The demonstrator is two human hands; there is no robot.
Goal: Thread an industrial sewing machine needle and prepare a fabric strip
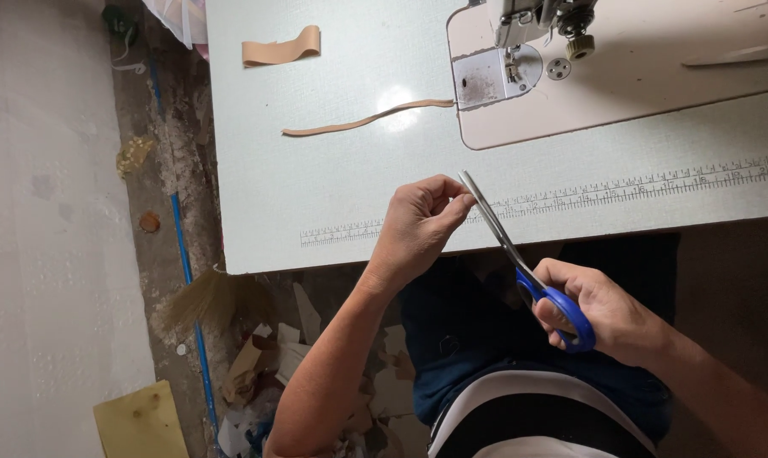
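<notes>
Two hands meet at the table [257, 212] edge: my left hand [418, 229] pinches something too small to make out against the scissors [520, 263], gripped in my right hand [604, 309], blades seemingly nearly closed, mid-snip, needing a steady squeeze.

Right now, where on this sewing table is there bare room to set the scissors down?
Bare top lies between the long tan strip and the printed ruler, left of the left hand. Another patch sits between the folded tan strip and the sewing machine. It is crowded at the front edge, where the right hand holds the scissors against the left fingers.
</notes>
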